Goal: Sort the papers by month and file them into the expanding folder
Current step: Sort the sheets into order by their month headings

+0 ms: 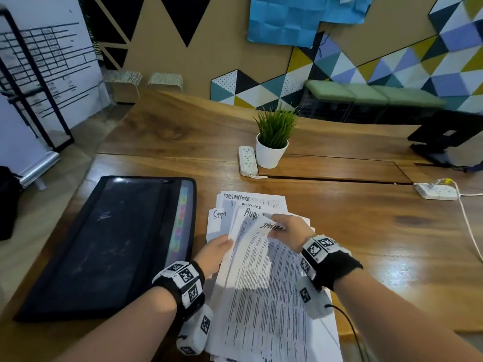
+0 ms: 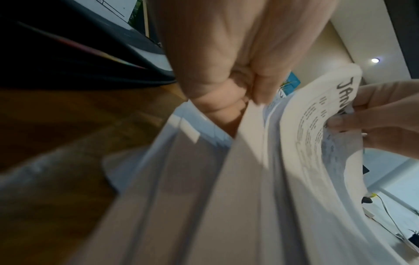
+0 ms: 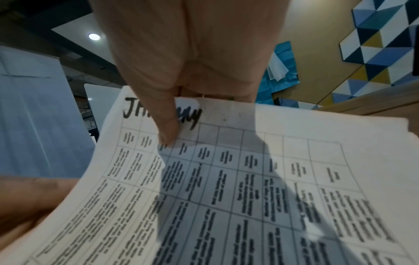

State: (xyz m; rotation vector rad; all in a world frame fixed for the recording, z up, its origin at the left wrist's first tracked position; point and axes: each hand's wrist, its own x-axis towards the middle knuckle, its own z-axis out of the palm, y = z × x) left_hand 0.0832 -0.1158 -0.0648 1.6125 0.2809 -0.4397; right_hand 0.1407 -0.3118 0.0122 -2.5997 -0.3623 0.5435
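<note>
bare table (image 1: pixel 366 231) right of the papers (image 1: pixel 264 296); expanding folder (image 1: pixel 109 244) blocks left, potted plant (image 1: pixel 273 142) behind.

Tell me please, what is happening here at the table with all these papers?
A person is going through a stack of papers on a wooden table. The right hand pinches the top corner of a sheet marked January, and the left hand grips the stack's left edge. Sheets marked December, August and "Sept" lie just beyond. The black expanding folder lies flat at the left; nothing is being put into it at this moment.
</note>
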